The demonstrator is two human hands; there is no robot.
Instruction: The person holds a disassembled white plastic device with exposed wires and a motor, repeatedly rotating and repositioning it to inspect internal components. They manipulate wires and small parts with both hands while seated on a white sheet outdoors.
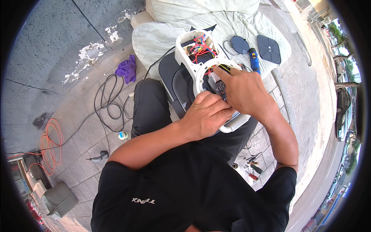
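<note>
Far left, on the paved floor (77, 127): a coil of orange cable (50, 147), and near it a grey wrapped bundle (58, 199). Right of that, a loose loop of black cable (110, 102) running toward the middle; a soldering-type tool (98, 156) lies nearer the person, and a small roll of tape (123, 135) sits just beside the knee. A purple cloth (126, 69) lies crumpled farther off, by the cushion edge.

Centre: a white appliance housing (193, 58), opened, rests across the person's lap and against a dark grey lid-like panel (174, 77). Red, blue and yellow wires (199, 48) show in its far compartment. A round opening sits in its near half.

Left hand (205, 114): curled closed at the near rim of the round opening, fingers bent tightly onto the housing's edge; whether it pinches a small part, I cannot tell.

Right hand (241, 91): just right of and touching the left, lying over the opening, index finger extended toward the far rim where the wires are, other fingers folded under. Nothing visibly gripped.

Right, on the pale cushion (162, 38): an oval dark cover (240, 44), a blue-handled screwdriver (253, 60), then a dark ribbed cover plate (269, 49). Near right on the floor, small hand tools (253, 170) with red and green handles.
</note>
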